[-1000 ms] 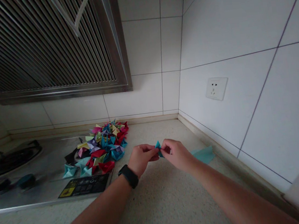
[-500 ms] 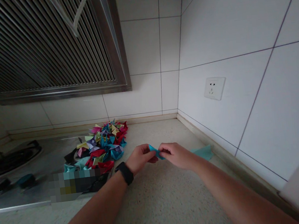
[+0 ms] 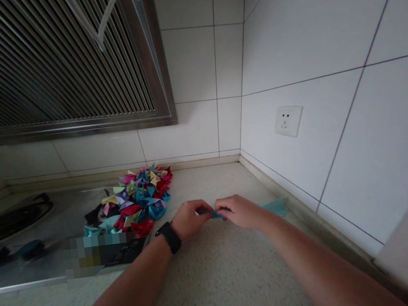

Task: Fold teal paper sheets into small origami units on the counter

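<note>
A small folded piece of blue paper [image 3: 216, 214] is pinched between my two hands just above the countertop. My left hand [image 3: 190, 219], with a black watch on the wrist, grips its left end between thumb and fingers. At the right end, my right hand [image 3: 240, 210] is closed on the same paper. Only a narrow strip shows between the fingertips; the rest is hidden. Behind my right hand, light teal paper [image 3: 275, 207] lies on the counter by the wall. To the left is a heap of colourful folded-paper pieces [image 3: 135, 201].
The heap rests partly on a steel gas stove [image 3: 66, 214] with dark knobs [image 3: 31, 249]. A range hood [image 3: 74, 127] hangs above it. The speckled countertop [image 3: 223, 279] meets a tiled wall on the right, which carries a socket [image 3: 288, 121].
The blue paper has turned from showing a broad face to nearly edge-on between my fingers. My hands have shifted slightly together, and the view has moved a little to the right.
</note>
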`<state>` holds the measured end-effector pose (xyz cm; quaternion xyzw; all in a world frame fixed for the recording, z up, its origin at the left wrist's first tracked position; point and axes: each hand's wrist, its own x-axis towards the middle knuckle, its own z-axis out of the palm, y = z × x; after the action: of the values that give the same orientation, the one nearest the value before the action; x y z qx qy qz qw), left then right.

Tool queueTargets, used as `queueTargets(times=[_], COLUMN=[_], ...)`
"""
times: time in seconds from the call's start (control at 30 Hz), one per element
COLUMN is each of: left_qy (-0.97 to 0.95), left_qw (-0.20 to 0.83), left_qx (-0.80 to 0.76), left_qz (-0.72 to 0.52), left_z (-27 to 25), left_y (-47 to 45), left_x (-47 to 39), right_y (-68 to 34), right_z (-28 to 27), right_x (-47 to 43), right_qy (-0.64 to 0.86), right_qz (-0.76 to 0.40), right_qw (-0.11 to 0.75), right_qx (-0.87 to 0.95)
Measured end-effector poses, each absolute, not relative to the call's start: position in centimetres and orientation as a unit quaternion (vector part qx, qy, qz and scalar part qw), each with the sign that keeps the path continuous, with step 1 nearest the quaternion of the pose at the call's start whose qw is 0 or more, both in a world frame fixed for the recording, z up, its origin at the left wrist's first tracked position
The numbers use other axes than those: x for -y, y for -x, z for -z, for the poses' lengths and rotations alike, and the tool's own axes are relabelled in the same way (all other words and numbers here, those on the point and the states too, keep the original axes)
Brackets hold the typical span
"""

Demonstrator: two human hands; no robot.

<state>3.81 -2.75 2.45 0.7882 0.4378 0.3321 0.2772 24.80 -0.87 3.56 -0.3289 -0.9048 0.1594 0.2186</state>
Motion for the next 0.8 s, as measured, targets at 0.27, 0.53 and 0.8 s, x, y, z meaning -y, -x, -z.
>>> queueTargets(times=[0.27, 0.53, 0.8], left_qy=[-0.832, -0.849, -0.865], left_qw=[0.238, 0.197, 0.153], left_qx=[-0.471, -0.467, -0.464], left_qz=[-0.171, -0.151, -0.111], left_z=[-2.7, -2.1, -2.4], left_y=[-3.4, -3.1, -3.3], left_x=[3.1, 2.4, 2.4], right_y=[-24.4, -24.3, -24.1], right_z=[-2.1, -1.7, -1.8], right_x=[0.5, 0.4, 0.2], right_qy=[0.317, 0.349, 0.343], right_qz=[-0.171, -0.193, -0.179], right_qw=[0.135, 0.136, 0.122], right_qx=[0.923, 0.907, 0.914])
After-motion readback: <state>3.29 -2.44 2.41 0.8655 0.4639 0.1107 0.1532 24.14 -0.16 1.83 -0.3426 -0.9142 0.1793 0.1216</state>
